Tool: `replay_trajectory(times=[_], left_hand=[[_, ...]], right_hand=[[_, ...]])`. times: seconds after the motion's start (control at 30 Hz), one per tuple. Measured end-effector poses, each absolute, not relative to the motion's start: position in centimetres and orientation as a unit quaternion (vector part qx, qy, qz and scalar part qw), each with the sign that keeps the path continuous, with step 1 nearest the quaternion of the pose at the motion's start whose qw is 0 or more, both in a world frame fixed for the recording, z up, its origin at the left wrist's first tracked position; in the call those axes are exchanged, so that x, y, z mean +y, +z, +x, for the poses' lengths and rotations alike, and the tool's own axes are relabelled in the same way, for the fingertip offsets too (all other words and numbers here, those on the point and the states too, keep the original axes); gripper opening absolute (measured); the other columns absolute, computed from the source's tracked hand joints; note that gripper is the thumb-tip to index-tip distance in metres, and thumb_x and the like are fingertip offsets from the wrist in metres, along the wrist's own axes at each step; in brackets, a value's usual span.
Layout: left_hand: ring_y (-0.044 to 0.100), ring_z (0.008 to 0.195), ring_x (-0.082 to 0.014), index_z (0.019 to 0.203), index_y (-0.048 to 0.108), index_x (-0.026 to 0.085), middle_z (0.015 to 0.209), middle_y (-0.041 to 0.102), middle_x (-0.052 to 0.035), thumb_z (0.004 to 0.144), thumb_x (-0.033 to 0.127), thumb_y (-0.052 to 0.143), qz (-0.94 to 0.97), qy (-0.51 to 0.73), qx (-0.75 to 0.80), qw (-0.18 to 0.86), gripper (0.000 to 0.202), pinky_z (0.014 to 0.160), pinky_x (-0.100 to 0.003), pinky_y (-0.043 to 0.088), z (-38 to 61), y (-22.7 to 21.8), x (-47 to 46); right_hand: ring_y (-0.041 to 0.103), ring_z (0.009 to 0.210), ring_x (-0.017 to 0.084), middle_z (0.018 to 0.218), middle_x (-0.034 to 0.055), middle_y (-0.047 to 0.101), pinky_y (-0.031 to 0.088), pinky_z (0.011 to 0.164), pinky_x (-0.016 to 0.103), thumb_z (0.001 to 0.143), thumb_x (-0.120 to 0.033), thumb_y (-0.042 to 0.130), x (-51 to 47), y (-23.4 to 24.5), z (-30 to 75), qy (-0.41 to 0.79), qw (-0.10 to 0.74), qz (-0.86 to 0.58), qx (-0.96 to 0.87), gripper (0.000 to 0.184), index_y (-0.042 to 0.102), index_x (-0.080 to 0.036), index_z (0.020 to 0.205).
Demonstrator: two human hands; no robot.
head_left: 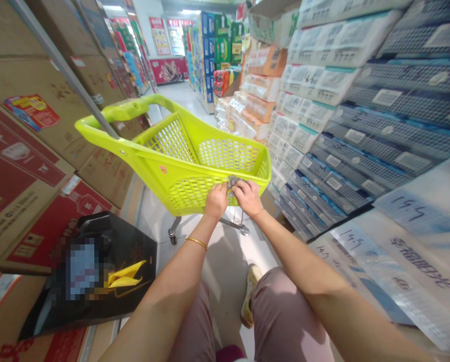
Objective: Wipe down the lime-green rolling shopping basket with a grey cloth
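Note:
A lime-green plastic shopping cart [180,151] stands in a shop aisle in front of me, its handle to the far left. My left hand [216,199] and my right hand [248,197] meet at the cart's near rim. Both are closed, pinching a small crumpled grey thing [233,182] between them, right against the cart's mesh wall. I cannot make out what the grey thing is. A gold bangle [197,243] sits on my left wrist. My knees and one shoe [250,294] show below.
Stacked cardboard boxes [29,151] line the left side. Packs of tissue paper [345,125] are piled high on the right. A black bag [97,271] lies on boxes at lower left. The white-tiled aisle [180,95] runs on towards shelves at the back.

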State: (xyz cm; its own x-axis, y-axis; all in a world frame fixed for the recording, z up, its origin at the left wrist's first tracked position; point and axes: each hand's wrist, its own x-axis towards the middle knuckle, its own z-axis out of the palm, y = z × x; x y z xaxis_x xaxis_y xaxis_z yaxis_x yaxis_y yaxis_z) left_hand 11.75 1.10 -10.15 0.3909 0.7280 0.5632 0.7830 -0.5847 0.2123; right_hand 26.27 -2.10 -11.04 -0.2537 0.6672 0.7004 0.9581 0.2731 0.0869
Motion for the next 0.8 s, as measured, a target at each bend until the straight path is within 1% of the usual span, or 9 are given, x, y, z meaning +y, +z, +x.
replay_trajectory(times=[0.13, 0.23, 0.33, 0.5, 0.57, 0.63, 0.73, 0.8], left_hand=[[0.056, 0.087, -0.0208, 0.113, 0.059, 0.016, 0.084, 0.062, -0.0086, 0.095, 0.022, 0.03, -0.83, -0.316, -0.458, 0.042, 0.034, 0.081, -0.031, 0.044, 11.7, -9.9, 1.0], [0.056, 0.086, -0.0205, 0.114, 0.059, 0.017, 0.084, 0.061, -0.0082, 0.096, 0.024, 0.029, -0.829, -0.322, -0.455, 0.046, 0.036, 0.082, -0.032, 0.044, 11.7, -10.0, 0.9], [0.055, 0.087, -0.0212, 0.118, 0.056, 0.014, 0.087, 0.062, -0.0096, 0.097, 0.024, 0.027, -0.831, -0.322, -0.452, 0.048, 0.038, 0.083, -0.033, 0.043, 11.6, -10.3, 0.9], [0.056, 0.088, -0.0227, 0.123, 0.051, 0.009, 0.09, 0.062, -0.0122, 0.096, 0.021, 0.025, -0.838, -0.33, -0.433, 0.034, 0.039, 0.084, -0.036, 0.044, 11.6, -10.8, 0.4], [0.056, 0.09, -0.0225, 0.119, 0.052, 0.01, 0.093, 0.061, -0.0129, 0.096, 0.023, 0.027, -0.836, -0.349, -0.422, 0.032, 0.037, 0.085, -0.037, 0.044, 11.7, -10.8, 0.0], [0.056, 0.092, -0.022, 0.112, 0.055, 0.012, 0.095, 0.061, -0.0131, 0.096, 0.024, 0.028, -0.833, -0.365, -0.414, 0.036, 0.033, 0.086, -0.037, 0.043, 12.0, -10.7, -0.4], [0.056, 0.088, -0.0219, 0.098, 0.058, 0.014, 0.088, 0.06, -0.0116, 0.096, 0.024, 0.029, -0.837, -0.353, -0.416, 0.038, 0.031, 0.083, -0.037, 0.044, 12.5, -10.8, -0.7], [0.057, 0.085, -0.0221, 0.094, 0.059, 0.014, 0.084, 0.06, -0.0113, 0.096, 0.024, 0.029, -0.838, -0.334, -0.43, 0.037, 0.031, 0.08, -0.036, 0.045, 13.0, -11.0, -0.7]], right_hand=[[0.04, 0.102, 0.02, 0.109, 0.0035, 0.061, 0.03, 0.082, 0.032, 0.09, -0.025, 0.051, -3.2, -13.9, 26.9, -0.228, 0.186, -0.515, -0.805, 0.017, 0.065, -0.027, 0.099], [0.04, 0.102, 0.02, 0.11, 0.0043, 0.061, 0.029, 0.082, 0.032, 0.09, -0.024, 0.05, -3.4, -14.3, 27.0, -0.219, 0.173, -0.509, -0.815, 0.017, 0.064, -0.025, 0.101], [0.039, 0.103, 0.02, 0.11, 0.0044, 0.061, 0.029, 0.083, 0.033, 0.091, -0.023, 0.048, -3.1, -13.2, 26.7, -0.223, 0.207, -0.518, -0.799, 0.02, 0.064, -0.026, 0.103], [0.037, 0.105, 0.022, 0.108, 0.0047, 0.059, 0.03, 0.089, 0.035, 0.09, -0.023, 0.045, -2.5, -10.0, 26.2, -0.24, 0.317, -0.558, -0.729, 0.022, 0.064, -0.027, 0.101], [0.036, 0.106, 0.023, 0.107, 0.0061, 0.057, 0.03, 0.091, 0.037, 0.088, -0.022, 0.046, -2.5, -8.9, 26.1, -0.236, 0.35, -0.572, -0.704, 0.023, 0.064, -0.026, 0.102], [0.036, 0.106, 0.023, 0.107, 0.0078, 0.054, 0.03, 0.092, 0.038, 0.085, -0.02, 0.048, -2.5, -8.2, 26.0, -0.233, 0.369, -0.579, -0.689, 0.023, 0.063, -0.024, 0.102], [0.037, 0.105, 0.024, 0.105, 0.0089, 0.053, 0.03, 0.092, 0.038, 0.08, -0.016, 0.049, -2.7, -8.0, 26.1, -0.236, 0.387, -0.58, -0.677, 0.024, 0.063, -0.022, 0.099], [0.038, 0.103, 0.023, 0.104, 0.0081, 0.053, 0.032, 0.09, 0.038, 0.078, -0.015, 0.049, -2.9, -8.1, 26.2, -0.238, 0.395, -0.575, -0.676, 0.025, 0.063, -0.022, 0.097]])
